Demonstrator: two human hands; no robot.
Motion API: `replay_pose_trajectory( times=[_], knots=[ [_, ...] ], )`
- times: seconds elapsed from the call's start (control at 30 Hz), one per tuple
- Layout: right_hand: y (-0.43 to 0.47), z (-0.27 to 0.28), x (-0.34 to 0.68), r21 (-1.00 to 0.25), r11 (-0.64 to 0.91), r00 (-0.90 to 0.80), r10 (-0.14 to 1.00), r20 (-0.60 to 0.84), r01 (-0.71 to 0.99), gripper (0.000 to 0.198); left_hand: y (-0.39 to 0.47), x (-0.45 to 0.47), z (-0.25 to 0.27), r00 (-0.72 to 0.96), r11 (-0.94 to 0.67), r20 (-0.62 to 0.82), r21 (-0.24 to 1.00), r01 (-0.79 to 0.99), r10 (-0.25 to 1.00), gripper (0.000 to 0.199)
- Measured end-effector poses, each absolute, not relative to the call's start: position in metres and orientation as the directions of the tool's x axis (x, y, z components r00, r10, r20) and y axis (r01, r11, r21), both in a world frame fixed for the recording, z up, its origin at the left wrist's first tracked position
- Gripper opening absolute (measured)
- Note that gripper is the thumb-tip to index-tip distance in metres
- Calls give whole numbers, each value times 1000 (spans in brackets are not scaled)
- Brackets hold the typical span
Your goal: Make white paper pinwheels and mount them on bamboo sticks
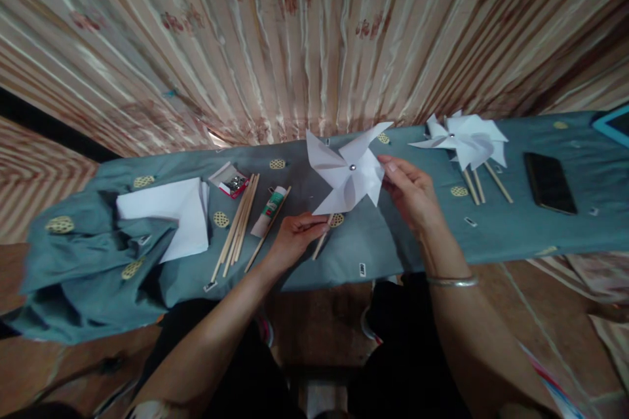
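Observation:
A white paper pinwheel [344, 178] with a shiny pin at its centre is held up over the cloth-covered table. My left hand [301, 236] pinches its wooden stick [321, 245] just below the paper blades. With thumb and fingers, my right hand [409, 191] grips the right-hand blade edge. Left of my left hand lie a glue stick [273, 211], several loose wooden sticks [239, 226] and a small open box of metal pins [230, 180]. To the right, more white pinwheels [469, 137] lie overlapped, their sticks pointing toward me.
A stack of white paper [189, 229] lies at the left, partly under a fold of the grey-green cloth [314, 278]. A black phone [549, 183] rests at the right, and a blue-edged object [614, 126] sits at the far right edge. Pleated curtains [295, 46] hang behind the table.

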State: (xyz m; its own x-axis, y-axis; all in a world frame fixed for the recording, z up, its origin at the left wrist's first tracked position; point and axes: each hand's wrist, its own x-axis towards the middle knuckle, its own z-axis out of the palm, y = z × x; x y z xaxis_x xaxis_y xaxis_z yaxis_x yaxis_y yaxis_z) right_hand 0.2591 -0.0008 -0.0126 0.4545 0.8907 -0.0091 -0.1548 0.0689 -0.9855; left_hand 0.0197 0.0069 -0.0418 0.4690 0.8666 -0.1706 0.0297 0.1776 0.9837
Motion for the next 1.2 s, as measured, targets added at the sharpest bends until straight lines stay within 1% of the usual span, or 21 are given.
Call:
replay_pose_trajectory(
  times=[0.17,0.37,0.57,0.77,1.0,1.2],
  knots=[
    [-1,-14,261,-988,95,467,884,27,-123,39,8,21,-43,466,164,-158,986,28,870,25],
    [-2,-13,259,-987,70,462,887,-4,-144,39,7,20,-37,461,144,-147,989,42,875,19],
    [-4,-9,253,-980,27,448,892,-66,-198,38,7,20,-36,438,149,-156,988,51,885,22],
    [-6,-8,246,-984,-1,425,902,-77,-177,33,9,21,-40,420,143,-147,989,41,895,23],
    [-8,-7,239,-970,-43,387,912,-136,-238,32,8,22,-42,396,172,-162,985,11,904,25],
    [-10,-8,231,-958,-64,361,917,-167,-280,32,8,23,-44,379,161,-150,987,2,913,25]
  ],
)
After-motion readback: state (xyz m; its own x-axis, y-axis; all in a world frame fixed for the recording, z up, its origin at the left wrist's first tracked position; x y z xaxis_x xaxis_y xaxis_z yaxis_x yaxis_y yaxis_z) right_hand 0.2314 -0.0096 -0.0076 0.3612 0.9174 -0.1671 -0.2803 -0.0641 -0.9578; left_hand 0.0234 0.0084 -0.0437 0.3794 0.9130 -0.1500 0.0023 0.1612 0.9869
